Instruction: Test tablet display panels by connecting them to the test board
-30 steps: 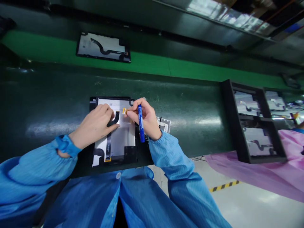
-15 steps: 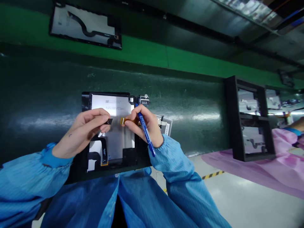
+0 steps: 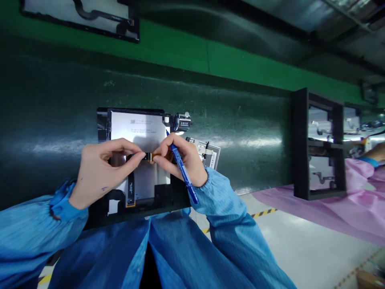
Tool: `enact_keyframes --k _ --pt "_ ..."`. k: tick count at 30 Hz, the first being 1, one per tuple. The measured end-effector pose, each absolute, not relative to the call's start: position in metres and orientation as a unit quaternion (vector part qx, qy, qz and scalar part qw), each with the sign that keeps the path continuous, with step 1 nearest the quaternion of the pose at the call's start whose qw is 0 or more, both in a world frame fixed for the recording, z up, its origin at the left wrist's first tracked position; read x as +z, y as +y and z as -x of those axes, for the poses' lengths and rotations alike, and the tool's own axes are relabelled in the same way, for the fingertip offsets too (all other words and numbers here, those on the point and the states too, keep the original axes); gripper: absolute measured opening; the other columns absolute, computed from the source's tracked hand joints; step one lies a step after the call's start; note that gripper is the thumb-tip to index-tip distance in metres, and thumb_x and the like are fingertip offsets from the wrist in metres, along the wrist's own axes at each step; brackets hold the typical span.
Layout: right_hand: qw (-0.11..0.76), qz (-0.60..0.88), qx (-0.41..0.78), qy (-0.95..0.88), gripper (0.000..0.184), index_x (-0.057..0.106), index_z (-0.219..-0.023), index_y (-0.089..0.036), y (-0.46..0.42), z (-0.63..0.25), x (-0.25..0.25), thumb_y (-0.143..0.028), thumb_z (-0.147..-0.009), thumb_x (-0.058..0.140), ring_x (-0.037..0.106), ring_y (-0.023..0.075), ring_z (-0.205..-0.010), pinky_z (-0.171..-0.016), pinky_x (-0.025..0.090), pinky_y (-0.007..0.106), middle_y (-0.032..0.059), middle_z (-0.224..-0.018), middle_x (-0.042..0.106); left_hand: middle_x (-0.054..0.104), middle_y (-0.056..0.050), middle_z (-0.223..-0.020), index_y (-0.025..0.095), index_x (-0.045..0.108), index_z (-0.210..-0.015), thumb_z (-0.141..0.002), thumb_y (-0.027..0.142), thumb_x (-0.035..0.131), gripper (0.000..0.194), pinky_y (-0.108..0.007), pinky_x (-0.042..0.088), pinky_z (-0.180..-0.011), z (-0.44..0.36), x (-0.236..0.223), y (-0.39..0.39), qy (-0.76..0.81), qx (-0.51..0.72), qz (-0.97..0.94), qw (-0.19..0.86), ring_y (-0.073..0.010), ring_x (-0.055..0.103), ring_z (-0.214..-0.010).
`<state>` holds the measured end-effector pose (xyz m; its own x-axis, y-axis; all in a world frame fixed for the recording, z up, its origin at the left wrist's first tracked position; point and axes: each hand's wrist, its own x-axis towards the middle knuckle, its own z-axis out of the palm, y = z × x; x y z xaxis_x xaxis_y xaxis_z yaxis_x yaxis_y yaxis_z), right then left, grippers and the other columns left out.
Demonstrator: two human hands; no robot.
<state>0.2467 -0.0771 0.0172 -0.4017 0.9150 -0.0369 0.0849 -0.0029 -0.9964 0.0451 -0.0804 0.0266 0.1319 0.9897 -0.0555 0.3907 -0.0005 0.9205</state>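
Note:
Over a display panel (image 3: 147,176) with a pale silver back, my two hands meet at a pair of flex cable ends. My left hand (image 3: 110,166) pinches the black end of a flex cable (image 3: 146,157). Between the thumb and finger of my right hand (image 3: 182,156) is an orange flex cable (image 3: 155,156), its end against the black one. Whether the two are joined I cannot tell. A blue pen (image 3: 184,172) is also tucked in my right hand, slanting across it. Lower on the panel lies a black flex strip (image 3: 131,188) with a gold edge.
A metal tally counter (image 3: 182,122) stands at the panel's upper right corner. A small circuit board (image 3: 210,154) lies beyond my right hand. Another panel (image 3: 105,20) rests on the green ledge. At right are a black frame rack (image 3: 300,144) holding panels and a co-worker's pink sleeve (image 3: 357,172).
My left hand has moved right, bringing the black cable end up against the orange one, where a gap showed before. My right hand has hardly moved. The view has shifted slightly.

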Motion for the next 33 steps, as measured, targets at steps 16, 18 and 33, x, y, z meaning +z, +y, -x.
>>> enact_keyframes --k 16,18,33 --pt "0.354 0.423 0.488 -0.677 0.012 0.049 -0.084 -0.022 -0.0784 -0.2440 0.0178 -0.019 -0.085 0.060 0.054 0.0070 -0.058 -0.062 0.048 0.022 -0.0026 -0.079 0.064 0.070 0.002 -0.073 0.024 0.071 -0.075 -0.080 0.023 0.071 0.005 -0.026 0.045 -0.058 -0.0480 0.0306 -0.0816 0.506 0.317 -0.648 0.473 -0.0143 0.062 -0.066" --pt "0.357 0.419 0.495 -0.672 0.012 0.049 -0.085 -0.022 -0.0785 -0.2442 0.0178 -0.019 -0.085 0.060 0.055 0.0070 -0.059 -0.062 0.048 0.022 -0.0024 -0.080 0.064 0.069 0.003 -0.072 0.025 0.071 -0.075 -0.079 0.021 0.072 0.006 -0.024 0.045 -0.058 -0.0480 0.0317 -0.0799 0.501 0.333 -0.623 0.501 -0.0122 0.061 -0.063" --pt "0.394 0.396 0.556 -0.616 0.021 0.047 -0.085 -0.021 -0.0787 -0.2465 0.0162 -0.026 -0.086 0.067 0.060 0.0093 -0.062 -0.062 0.049 0.024 -0.0008 -0.079 0.064 0.064 0.004 -0.062 0.023 0.070 -0.074 -0.077 0.019 0.073 0.006 -0.024 0.043 -0.051 -0.0482 0.0280 -0.0767 0.519 0.373 -0.583 0.501 -0.0106 0.057 -0.053"
